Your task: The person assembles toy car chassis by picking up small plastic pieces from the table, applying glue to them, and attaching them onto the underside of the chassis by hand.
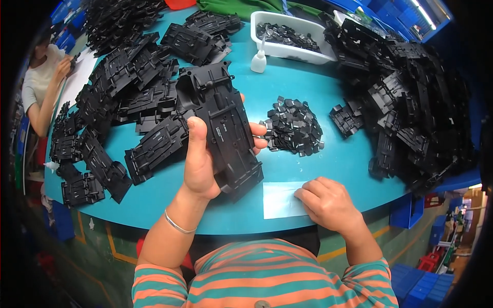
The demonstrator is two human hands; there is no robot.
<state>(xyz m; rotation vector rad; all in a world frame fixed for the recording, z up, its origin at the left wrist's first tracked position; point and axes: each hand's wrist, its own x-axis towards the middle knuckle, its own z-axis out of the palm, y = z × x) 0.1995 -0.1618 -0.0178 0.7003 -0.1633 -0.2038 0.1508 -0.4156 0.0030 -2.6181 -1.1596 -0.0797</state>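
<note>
My left hand (197, 169) is wrapped round a long black plastic chassis (223, 123), raised over the table and tilted, with its thumb on the near side and its fingertips showing at the right edge. My right hand (331, 205) rests at the table's near edge, on the right part of a small white sheet (280, 201). Its fingers are curled together against the sheet. Whatever is between them is hidden. Beyond the sheet lies a heap of small black square pieces (295, 126).
Black plastic chassis parts pile up at the left (123, 77) and at the right (411, 97). A white tub (292, 50) of small black pieces stands at the back, beside a small white bottle (259, 61) with a thin nozzle. Another person (43, 84) sits at far left.
</note>
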